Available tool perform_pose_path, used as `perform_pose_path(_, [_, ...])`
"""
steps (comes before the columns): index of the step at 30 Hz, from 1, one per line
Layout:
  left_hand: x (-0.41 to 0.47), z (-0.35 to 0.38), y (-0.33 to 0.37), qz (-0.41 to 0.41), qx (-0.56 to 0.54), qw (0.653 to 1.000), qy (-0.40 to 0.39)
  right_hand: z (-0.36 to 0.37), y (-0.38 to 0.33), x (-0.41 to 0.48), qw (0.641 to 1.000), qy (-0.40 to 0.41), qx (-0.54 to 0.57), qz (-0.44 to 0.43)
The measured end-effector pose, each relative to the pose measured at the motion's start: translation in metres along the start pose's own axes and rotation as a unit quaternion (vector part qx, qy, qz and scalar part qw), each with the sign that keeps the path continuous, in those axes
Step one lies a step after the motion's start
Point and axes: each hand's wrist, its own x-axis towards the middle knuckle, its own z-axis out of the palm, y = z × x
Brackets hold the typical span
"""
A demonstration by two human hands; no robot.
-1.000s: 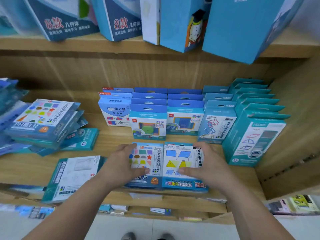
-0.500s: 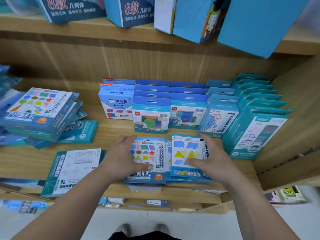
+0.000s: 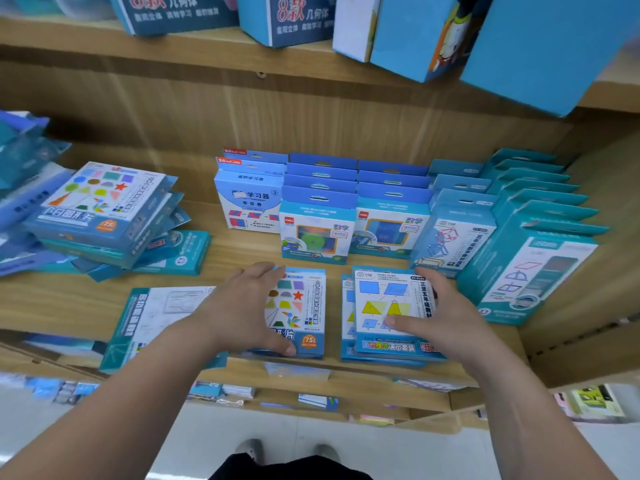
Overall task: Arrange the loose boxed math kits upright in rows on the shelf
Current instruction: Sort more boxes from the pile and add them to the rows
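Wood shelf (image 3: 242, 261): pale boards, carrying everything listed below.
Rows (image 3: 388, 216): blue and teal kits already upright at centre and right, lined front to back with hang-tabs up.
Pile (image 3: 100, 209): loose kits lying flat and askew at the left, well apart from the rows.
Teal kit (image 3: 156, 317): flat at the front edge, just beside the left forearm and untouched.
Area kit (image 3: 388, 306): flat in front of the rows, lying on a second kit that pokes out to its left.
Shapes kit (image 3: 301, 310): flat beside it with a gap between them, its near end at the shelf lip.
Left hand (image 3: 242, 306): arched over the shapes kit's left half — fingers at the far edge, thumb hooked at the near edge.
Right hand (image 3: 440, 317): thumb pressed on the area kit's face, fingers curled round its right edge.
Handling: thin card boxes, likely light and fairly stiff; the glossy faces could slide on each other, and a hard squeeze may dent them. They look best held by the long side edges, tipped onto the bottom end, then slid back against a matching row.
Risk: lifting the area kit may drag the one beneath off the lip.
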Motion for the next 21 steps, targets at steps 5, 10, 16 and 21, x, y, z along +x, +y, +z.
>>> perform_pose_path(5, [-0.027,-0.013,-0.024,-0.029,-0.041,0.996,0.074,0.006,-0.012,0.008,0.988,0.013,-0.137,-0.067])
perform_pose_path(10, [-0.061,-0.024,-0.063,-0.13,0.071,0.988,-0.04,0.019,-0.031,0.01,0.96,0.018,-0.257,-0.109])
perform_pose_path(16, [-0.06,-0.014,-0.075,-0.118,0.108,0.987,0.004,0.026,-0.05,0.007,0.948,0.019,-0.295,-0.12])
perform_pose_path(21, [-0.054,-0.016,-0.077,-0.143,0.061,0.986,0.056,0.032,-0.059,0.007,0.946,0.024,-0.28,-0.159])
